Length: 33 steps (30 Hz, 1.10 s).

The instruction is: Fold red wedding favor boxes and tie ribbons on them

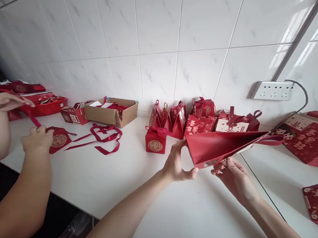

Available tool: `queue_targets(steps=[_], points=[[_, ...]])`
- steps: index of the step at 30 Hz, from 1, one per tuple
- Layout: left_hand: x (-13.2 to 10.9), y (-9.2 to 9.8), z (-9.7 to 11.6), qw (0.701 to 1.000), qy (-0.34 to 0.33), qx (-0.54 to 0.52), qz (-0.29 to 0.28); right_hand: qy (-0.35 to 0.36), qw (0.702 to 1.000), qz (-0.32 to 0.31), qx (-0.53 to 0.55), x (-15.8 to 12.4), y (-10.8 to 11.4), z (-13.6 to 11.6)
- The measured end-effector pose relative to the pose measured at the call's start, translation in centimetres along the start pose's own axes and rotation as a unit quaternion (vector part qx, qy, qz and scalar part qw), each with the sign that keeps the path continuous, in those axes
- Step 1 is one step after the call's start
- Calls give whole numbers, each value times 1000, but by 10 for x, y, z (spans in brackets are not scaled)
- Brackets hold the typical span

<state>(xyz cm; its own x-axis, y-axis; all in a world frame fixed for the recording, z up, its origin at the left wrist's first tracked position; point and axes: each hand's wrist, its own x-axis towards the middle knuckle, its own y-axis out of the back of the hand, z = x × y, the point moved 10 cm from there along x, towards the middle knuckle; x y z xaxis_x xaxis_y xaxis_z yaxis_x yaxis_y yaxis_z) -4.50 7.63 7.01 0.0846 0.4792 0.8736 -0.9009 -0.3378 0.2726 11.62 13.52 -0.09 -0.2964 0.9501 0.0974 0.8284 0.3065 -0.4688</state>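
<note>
A large red paper box (212, 147), open along its top and tapering to the right, is held above the white table. My left hand (176, 162) grips its left end, thumb below and fingers behind the edge. Under its lower right side, my right hand (235, 176) holds the card between thumb and fingers. A red ribbon loop (271, 140) sticks out at the box's right tip. Just left of my left hand stands a small red box with a gold emblem (155, 142) and a ribbon bow on top.
Several finished-looking red boxes (177, 119) line the tiled wall. A cardboard box (104, 115) and loose ribbon (110, 137) lie left. Another person's hands (37, 139) work with ribbon and a red box (59, 139). Flat red boxes (308, 140) lie right, below a power strip (272, 91).
</note>
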Motion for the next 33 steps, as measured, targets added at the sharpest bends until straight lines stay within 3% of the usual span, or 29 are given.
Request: queue_targets(steps=[8, 23, 33], points=[[2, 0, -1, 999, 32, -7, -6, 9, 1000, -6, -18, 2, 4, 1], [6, 10, 11, 994, -61, 89, 13, 29, 999, -26, 17, 1, -16, -9], [2, 7, 12, 992, -68, 107, -5, 41, 998, -35, 29, 3, -14, -12]])
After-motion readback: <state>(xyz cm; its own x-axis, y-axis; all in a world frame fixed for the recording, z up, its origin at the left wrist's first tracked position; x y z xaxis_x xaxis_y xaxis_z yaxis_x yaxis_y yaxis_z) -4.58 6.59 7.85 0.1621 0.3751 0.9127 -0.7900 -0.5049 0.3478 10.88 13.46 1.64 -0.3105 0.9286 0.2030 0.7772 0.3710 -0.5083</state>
